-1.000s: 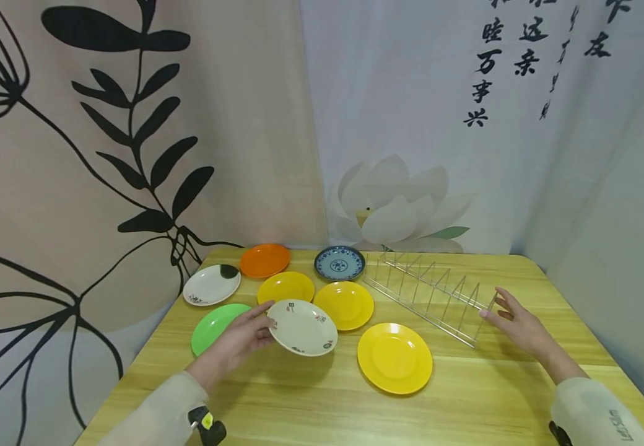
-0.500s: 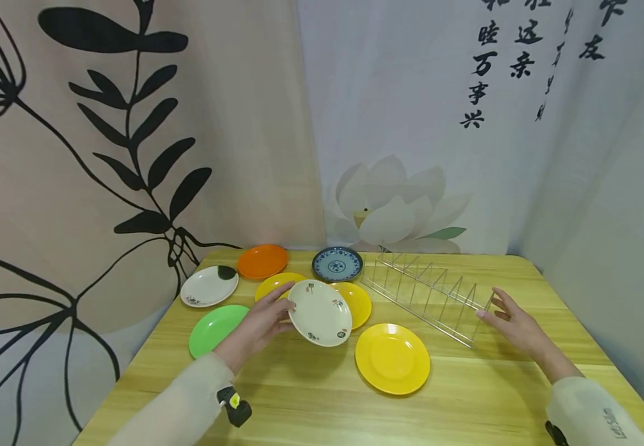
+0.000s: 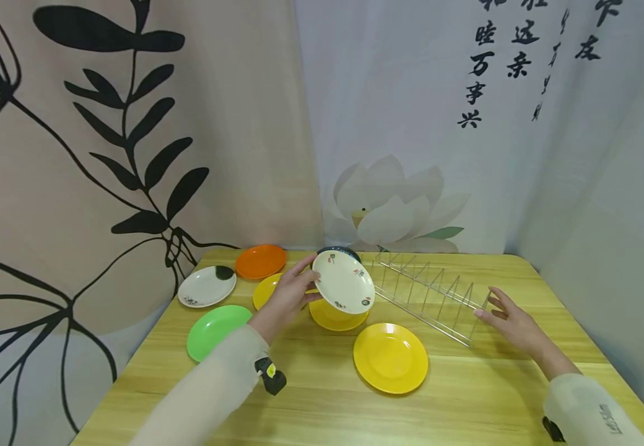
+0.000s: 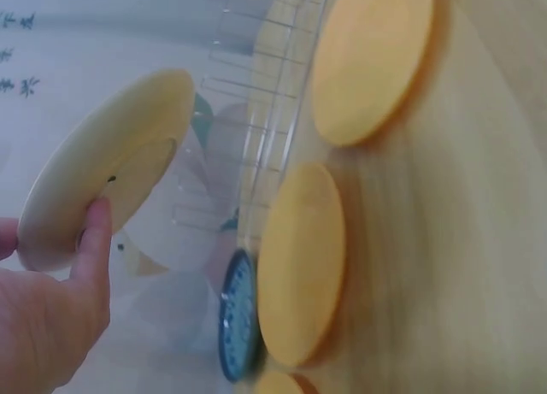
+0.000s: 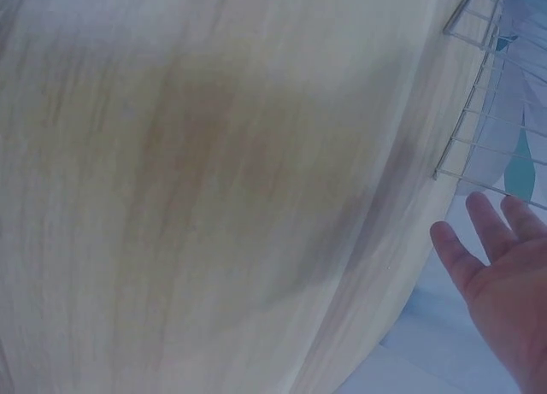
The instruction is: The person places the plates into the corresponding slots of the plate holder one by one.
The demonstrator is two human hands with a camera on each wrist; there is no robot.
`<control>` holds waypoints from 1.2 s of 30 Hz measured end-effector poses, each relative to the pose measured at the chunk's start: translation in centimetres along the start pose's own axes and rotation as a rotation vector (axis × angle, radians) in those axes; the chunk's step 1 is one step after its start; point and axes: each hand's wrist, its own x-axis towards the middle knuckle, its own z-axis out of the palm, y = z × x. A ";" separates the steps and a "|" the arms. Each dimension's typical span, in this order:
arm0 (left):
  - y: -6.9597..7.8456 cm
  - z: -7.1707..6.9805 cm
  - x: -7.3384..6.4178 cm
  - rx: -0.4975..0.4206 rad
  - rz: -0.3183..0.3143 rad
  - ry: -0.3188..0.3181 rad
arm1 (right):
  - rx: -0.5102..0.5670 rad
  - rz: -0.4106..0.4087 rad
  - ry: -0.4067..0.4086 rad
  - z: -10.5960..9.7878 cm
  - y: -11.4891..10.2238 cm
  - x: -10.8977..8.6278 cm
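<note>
My left hand [image 3: 287, 297] grips a cream plate with small painted motifs [image 3: 344, 282] by its left rim and holds it tilted in the air above the yellow plates. In the left wrist view the fingers [image 4: 85, 253] curl round the plate's rim [image 4: 102, 167]. A wire dish rack [image 3: 430, 291] lies on the wooden table [image 3: 311, 402] to the right of the plate. My right hand [image 3: 508, 322] rests open with spread fingers at the rack's near right end, touching it; its fingers [image 5: 487, 240] show beside the wire rack [image 5: 483, 112].
On the table lie a large yellow plate [image 3: 391, 357], another yellow plate [image 3: 335, 314] under the held one, a third yellow plate [image 3: 263, 291], a green plate [image 3: 216, 322], an orange plate [image 3: 261, 261] and a white plate with a black patch [image 3: 207, 286]. Printed curtains hang behind.
My left hand has lifted the cream plate off the table and carried it up and to the right, toward the rack. The right hand has stayed at the rack's end.
</note>
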 end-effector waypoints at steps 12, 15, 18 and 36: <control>1.1 5.6 2.4 -0.044 0.053 -0.015 | 0.018 -0.006 0.009 0.2 0.3 0.2; 1.3 6.8 2.9 -0.050 0.051 -0.004 | 0.015 -0.008 0.011 0.2 0.2 0.1; 1.2 8.0 3.4 -0.056 0.057 0.001 | 0.018 -0.006 0.015 0.2 0.1 0.1; -0.7 14.9 4.9 -0.068 0.114 -0.053 | 0.024 -0.006 0.013 0.1 0.6 0.6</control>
